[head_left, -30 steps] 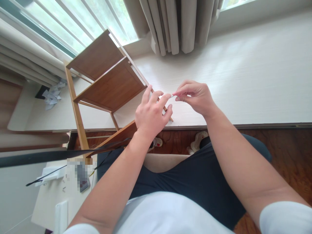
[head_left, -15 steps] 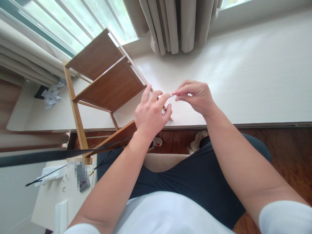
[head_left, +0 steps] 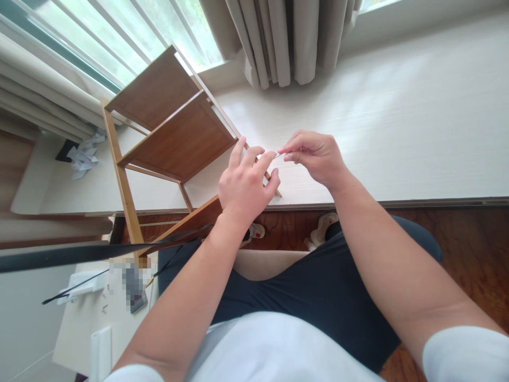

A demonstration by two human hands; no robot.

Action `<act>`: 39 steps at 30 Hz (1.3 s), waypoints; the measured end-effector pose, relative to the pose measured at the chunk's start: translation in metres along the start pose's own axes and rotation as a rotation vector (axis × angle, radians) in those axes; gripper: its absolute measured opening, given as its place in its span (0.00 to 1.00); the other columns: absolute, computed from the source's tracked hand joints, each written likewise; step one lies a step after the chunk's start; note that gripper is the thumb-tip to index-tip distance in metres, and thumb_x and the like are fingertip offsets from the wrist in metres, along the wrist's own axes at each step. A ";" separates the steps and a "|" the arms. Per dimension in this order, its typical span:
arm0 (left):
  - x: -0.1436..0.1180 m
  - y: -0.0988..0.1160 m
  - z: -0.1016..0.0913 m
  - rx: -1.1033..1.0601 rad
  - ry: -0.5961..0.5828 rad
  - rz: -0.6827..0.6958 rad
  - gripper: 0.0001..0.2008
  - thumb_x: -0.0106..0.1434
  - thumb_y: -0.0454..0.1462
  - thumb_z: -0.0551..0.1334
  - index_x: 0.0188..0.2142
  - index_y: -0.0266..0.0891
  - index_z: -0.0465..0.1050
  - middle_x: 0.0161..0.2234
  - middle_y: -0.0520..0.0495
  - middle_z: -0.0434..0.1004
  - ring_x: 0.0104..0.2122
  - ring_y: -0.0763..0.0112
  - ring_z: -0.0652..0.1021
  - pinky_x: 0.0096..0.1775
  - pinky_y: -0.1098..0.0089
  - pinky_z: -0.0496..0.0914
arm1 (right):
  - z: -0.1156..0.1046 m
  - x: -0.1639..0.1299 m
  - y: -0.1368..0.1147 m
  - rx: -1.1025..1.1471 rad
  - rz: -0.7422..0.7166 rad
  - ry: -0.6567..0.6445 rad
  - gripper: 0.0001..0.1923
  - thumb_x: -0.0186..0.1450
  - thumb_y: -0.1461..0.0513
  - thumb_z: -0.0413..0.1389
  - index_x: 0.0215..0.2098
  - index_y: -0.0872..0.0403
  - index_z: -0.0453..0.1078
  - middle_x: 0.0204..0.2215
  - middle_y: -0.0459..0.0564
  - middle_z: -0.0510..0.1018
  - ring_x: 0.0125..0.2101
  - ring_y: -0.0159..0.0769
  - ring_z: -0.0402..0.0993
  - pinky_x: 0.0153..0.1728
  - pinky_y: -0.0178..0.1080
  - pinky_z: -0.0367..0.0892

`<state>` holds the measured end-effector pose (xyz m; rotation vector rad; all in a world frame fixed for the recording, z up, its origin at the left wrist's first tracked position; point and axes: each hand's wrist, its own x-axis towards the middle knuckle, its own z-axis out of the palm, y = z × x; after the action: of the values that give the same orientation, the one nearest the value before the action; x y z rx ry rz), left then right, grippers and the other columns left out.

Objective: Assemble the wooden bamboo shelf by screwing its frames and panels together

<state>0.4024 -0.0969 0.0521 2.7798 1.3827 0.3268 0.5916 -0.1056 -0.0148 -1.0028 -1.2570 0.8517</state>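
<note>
My left hand (head_left: 245,183) is held over the lower right side of a wooden shelf rack (head_left: 178,140), near one of its legs. Its fingers are spread apart, and the index fingertip is close to or touching the end of a thin metal rod (head_left: 279,155). My right hand (head_left: 314,154) pinches that rod between thumb and fingers, to the right of the rack. Most of the rod is hidden in the fingers, so its exact kind does not show. The rack leans at a slant in front of me, with brown panels between its light rails.
A white ledge (head_left: 397,143) runs under the window and curtains (head_left: 278,42). Crumpled paper (head_left: 83,159) lies at the far left. On a pale table (head_left: 71,334) at lower left are small loose pieces and white items. A dark strap (head_left: 79,256) crosses the left side.
My right hand has shifted slightly left and its grip on the rod has turned a little. My left hand and the rack stay almost the same.
</note>
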 end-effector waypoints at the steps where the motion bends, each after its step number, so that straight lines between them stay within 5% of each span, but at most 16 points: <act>1: 0.000 0.000 0.000 0.002 0.000 -0.001 0.19 0.68 0.41 0.56 0.57 0.53 0.73 0.57 0.47 0.74 0.70 0.54 0.56 0.51 0.61 0.74 | 0.001 0.000 0.000 0.003 0.006 0.006 0.05 0.59 0.58 0.68 0.32 0.50 0.80 0.30 0.46 0.76 0.30 0.35 0.69 0.30 0.39 0.66; 18: -0.001 0.000 0.003 0.027 0.039 0.014 0.16 0.69 0.42 0.57 0.54 0.52 0.74 0.56 0.47 0.75 0.70 0.56 0.57 0.52 0.62 0.74 | 0.013 0.002 0.004 0.101 0.065 0.025 0.25 0.58 0.41 0.64 0.27 0.54 0.69 0.19 0.42 0.67 0.22 0.28 0.63 0.25 0.33 0.62; 39: -0.001 0.000 0.003 -0.014 0.040 0.019 0.16 0.68 0.41 0.56 0.54 0.52 0.74 0.56 0.46 0.74 0.70 0.53 0.57 0.51 0.60 0.75 | 0.027 0.003 -0.003 0.348 0.261 0.093 0.23 0.60 0.51 0.68 0.21 0.53 0.62 0.16 0.39 0.62 0.18 0.26 0.59 0.20 0.32 0.59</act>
<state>0.4020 -0.0973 0.0486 2.7916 1.3578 0.3932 0.5652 -0.0998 -0.0105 -0.9222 -0.8710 1.1672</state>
